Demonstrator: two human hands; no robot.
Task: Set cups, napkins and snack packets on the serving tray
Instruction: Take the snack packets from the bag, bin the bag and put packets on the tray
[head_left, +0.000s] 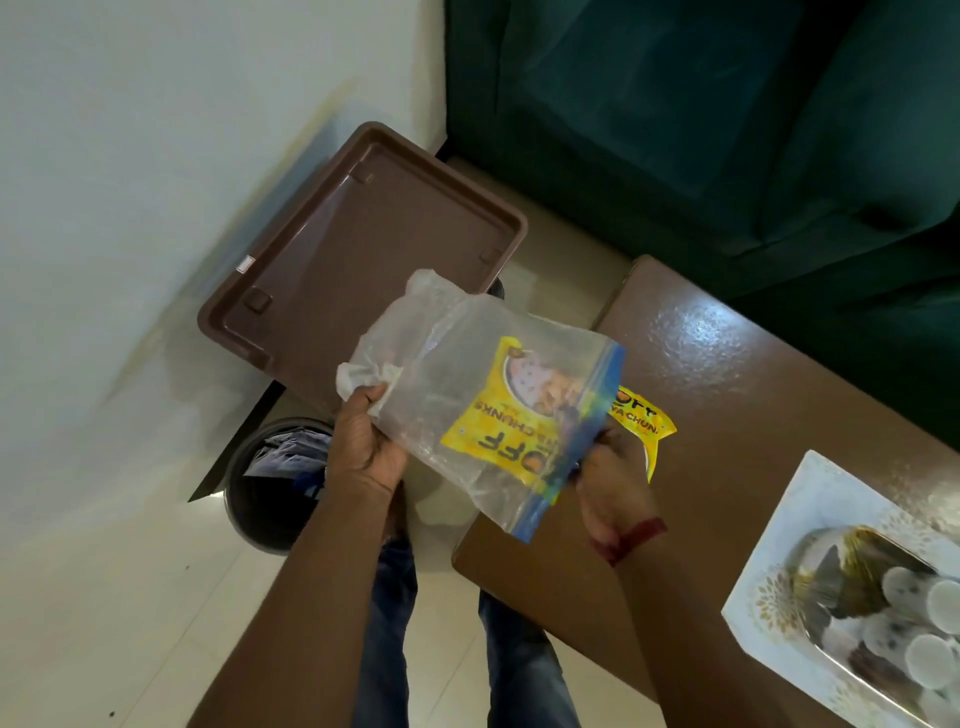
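A clear plastic bag (457, 395) containing a yellow snack packet (511, 415) is held above the near left corner of the brown table (727, 374). Its crumpled end is pinched by the closed fingers of the left hand (366, 447); its blue-edged end is gripped by the right hand (613, 483), beside which a second yellow packet (641, 421) is seen. The empty brown serving tray (363, 249) is shown farther left. A white tray (779, 571) bearing stacked cups (914, 613) is set at the right.
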